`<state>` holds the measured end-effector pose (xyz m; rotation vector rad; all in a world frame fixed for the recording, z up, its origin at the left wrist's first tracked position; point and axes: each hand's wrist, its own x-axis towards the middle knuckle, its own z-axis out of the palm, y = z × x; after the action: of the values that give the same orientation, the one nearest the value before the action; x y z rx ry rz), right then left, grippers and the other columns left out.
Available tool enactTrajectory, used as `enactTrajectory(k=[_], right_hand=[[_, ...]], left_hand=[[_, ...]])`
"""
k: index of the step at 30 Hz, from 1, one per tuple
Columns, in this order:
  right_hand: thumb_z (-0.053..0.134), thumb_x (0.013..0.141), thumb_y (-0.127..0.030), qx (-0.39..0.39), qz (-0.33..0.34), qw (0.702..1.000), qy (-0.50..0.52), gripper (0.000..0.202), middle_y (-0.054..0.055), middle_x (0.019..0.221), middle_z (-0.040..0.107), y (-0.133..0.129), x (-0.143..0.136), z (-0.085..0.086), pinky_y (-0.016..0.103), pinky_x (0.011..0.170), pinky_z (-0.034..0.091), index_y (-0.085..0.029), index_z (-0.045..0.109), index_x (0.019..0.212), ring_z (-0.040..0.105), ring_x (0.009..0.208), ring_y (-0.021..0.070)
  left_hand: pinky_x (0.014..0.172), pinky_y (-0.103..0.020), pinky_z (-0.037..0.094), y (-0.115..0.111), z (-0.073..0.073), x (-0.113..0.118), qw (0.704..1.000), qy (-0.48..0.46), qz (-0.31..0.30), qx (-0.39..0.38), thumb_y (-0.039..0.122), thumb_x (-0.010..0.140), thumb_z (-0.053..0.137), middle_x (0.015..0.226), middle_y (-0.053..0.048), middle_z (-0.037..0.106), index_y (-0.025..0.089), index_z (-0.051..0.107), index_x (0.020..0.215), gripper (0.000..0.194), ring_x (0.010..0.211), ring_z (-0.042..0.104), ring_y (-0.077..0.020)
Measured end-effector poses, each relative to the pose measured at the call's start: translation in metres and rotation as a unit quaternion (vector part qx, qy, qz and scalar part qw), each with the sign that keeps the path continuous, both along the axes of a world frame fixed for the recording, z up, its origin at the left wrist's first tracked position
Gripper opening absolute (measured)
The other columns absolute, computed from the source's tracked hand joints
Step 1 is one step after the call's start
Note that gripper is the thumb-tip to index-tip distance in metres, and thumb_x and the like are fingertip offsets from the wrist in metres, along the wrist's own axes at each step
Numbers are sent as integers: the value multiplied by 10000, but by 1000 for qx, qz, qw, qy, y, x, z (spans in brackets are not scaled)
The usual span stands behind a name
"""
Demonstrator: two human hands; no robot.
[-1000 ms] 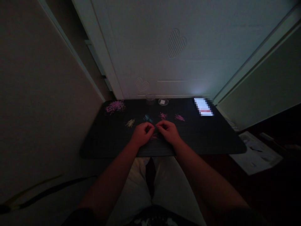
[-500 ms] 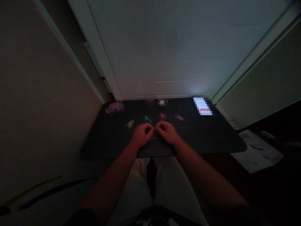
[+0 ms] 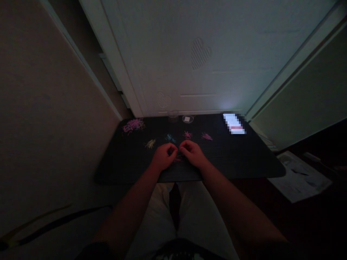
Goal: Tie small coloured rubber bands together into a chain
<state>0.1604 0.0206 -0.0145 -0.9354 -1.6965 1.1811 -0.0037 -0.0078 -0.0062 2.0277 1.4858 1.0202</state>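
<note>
- White door (image 3: pixel 162 47) rising behind the table, with two ribbed heart shapes in relief, a larger one above right of a smaller one.
- Black table (image 3: pixel 238 155) with rounded near corners, its far edge close against the door.
- Pale trousers (image 3: pixel 200 213) on the person's legs, at the near side of the table.
- Light sheet (image 3: pixel 300 177) on the dark floor, to the right of the table; its markings are too dim to read.
- Left hand (image 3: pixel 163 157) low over the table's near middle, thumb and index fingertip brought together in a pinch; whether a strand lies between them, I cannot tell.
- Right hand (image 3: pixel 193 153) facing it, fingertips likewise pinched and just beside the left's; what they hold, if anything, is too small and dark to tell.
- Lit phone (image 3: pixel 234 124) at the table's far right, its screen blurred into blocks.
- Mixed pile of thin strands (image 3: pixel 134 125), mostly pink and purple, at the far left corner.
- Clear container (image 3: pixel 173 116) near the door.
- Clear round lid (image 3: pixel 188 119) just right of it, bearing a white square.
- Small strand piles beyond the hands, left to right: yellowish pile (image 3: pixel 150 144), blue pile (image 3: pixel 170 137), pink pile (image 3: pixel 187 134), magenta pile (image 3: pixel 206 136).
- Reddish pile (image 3: pixel 178 159) between the hands, partly hidden.
</note>
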Motion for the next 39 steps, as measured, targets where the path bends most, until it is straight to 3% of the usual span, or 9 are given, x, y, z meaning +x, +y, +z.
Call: enactTrajectory(k=[6,39], right_hand=[[504,793,-257,40,-12,996,-80,83,-14,683,533,-1,-2,-2,243,588,382,-186,537,765,485,628,117],[538,752,-245,13,-49,998,-34,75,-25,641,497,2,-1,-2,241,550,367,-174,524,732,467,580,105]], left_hand=[[605,-229,421,0,0,0,1000,3,3,-5,249,792,536,716,-6,633,164,611,785,114,660,567,-117],[585,-226,449,0,0,0,998,-51,17,-37,257,767,563,722,-7,637,163,603,796,106,642,577,-113]])
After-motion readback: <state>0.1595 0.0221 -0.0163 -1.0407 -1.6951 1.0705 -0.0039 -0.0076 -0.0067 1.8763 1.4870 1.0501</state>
